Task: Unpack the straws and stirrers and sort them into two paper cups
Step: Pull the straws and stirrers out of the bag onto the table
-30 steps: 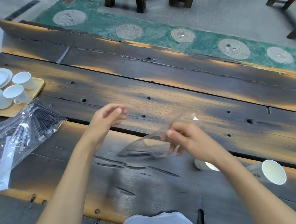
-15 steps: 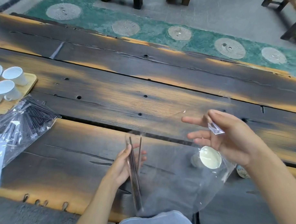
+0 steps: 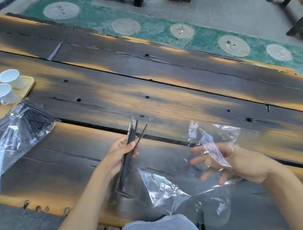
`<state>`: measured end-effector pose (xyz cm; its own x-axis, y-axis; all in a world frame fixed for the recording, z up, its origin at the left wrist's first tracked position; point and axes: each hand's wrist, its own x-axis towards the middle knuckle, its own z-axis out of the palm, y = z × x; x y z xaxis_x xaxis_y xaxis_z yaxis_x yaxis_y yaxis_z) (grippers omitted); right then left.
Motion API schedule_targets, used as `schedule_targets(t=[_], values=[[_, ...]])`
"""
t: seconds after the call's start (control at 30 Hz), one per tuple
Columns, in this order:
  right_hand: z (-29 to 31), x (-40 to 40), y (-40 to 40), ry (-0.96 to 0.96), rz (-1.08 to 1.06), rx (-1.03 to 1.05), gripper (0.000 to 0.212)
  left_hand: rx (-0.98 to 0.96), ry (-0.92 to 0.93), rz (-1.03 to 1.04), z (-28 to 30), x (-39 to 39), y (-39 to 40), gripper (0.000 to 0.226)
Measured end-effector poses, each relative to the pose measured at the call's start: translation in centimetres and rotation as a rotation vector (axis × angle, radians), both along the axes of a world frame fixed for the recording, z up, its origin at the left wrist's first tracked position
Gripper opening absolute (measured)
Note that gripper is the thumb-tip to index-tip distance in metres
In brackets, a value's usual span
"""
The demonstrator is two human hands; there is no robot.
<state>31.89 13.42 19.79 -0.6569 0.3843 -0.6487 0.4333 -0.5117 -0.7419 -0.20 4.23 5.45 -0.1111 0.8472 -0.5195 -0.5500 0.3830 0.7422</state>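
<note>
My left hand (image 3: 122, 154) grips a small bundle of thin black straws (image 3: 131, 145), held nearly upright over the near plank, one stick splayed to the right. My right hand (image 3: 231, 164) is blurred, fingers spread, with a clear plastic bag (image 3: 182, 193) draped over it and hanging down toward my lap. A second clear bag full of black sticks (image 3: 21, 127) lies at the left on the table. The paper cups are hidden behind the bag and my right hand.
The dark wooden table (image 3: 165, 98) has a gap between its planks. A wooden tray (image 3: 26, 88) with white ceramic cups (image 3: 10, 78) stands at the far left. Beyond the table lie a green mat and chair legs.
My left hand has lifted the black straws up out of the bag. My right hand has dropped lower with the emptied bag, which now covers the paper cup.
</note>
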Motion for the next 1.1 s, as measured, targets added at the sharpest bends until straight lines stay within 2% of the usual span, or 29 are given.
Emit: schedule_targets(t=[0.07, 0.13, 0.2, 0.3, 0.43, 0.6, 0.7, 0.83, 0.93, 1.0, 1.03, 1.1], values=[[-0.1, -0.6, -0.4, 0.098, 0.103, -0.076, 0.048, 0.034, 0.024, -0.05, 0.3, -0.3, 0.4, 0.042], [-1.0, -1.4, -0.6, 0.237, 0.097, -0.187, 0.053, 0.055, 0.045, -0.085, 0.6, -0.4, 0.6, 0.037], [-2.6, -2.6, -1.1, 0.297, 0.074, -0.256, 0.052, 0.058, 0.06, -0.115, 1.0, -0.3, 0.8, 0.038], [-5.1, -5.0, -1.8, 0.348, -0.04, -0.349, 0.049, 0.056, 0.057, -0.148, 1.4, 0.1, 1.0, 0.038], [-6.4, -7.5, -2.8, 0.524, -0.288, -0.536, 0.071, 0.034, 0.005, -0.105, 1.8, 0.5, 1.2, 0.034], [-7.4, -10.1, -4.1, 0.541, -0.267, -0.343, 0.067, 0.037, -0.065, -0.087, 2.1, 0.4, 1.2, 0.029], [-8.7, -11.4, -4.2, 0.502, -0.354, -0.225, 0.068, 0.076, -0.033, -0.105, 2.1, 0.2, 1.2, 0.029], [-9.3, -13.3, -4.3, 0.398, -0.432, -0.139, 0.063, 0.105, 0.084, -0.07, 2.0, 0.2, 1.2, 0.025], [-9.4, -14.5, -4.0, 0.248, -0.486, -0.084, 0.051, 0.112, 0.212, -0.016, 2.2, 0.8, 1.3, 0.003], [-10.0, -14.9, -3.7, 0.212, -0.525, -0.107, 0.062, 0.124, 0.28, -0.024, 2.4, 1.4, 1.4, 0.011], [-10.1, -15.0, -3.7, 0.213, -0.539, -0.111, 0.058, 0.127, 0.299, -0.024, 2.5, 1.5, 1.4, 0.012], [-10.4, -15.0, -3.5, 0.234, -0.552, -0.093, 0.029, 0.126, 0.324, -0.014, 2.8, 1.5, 1.3, 0.011]])
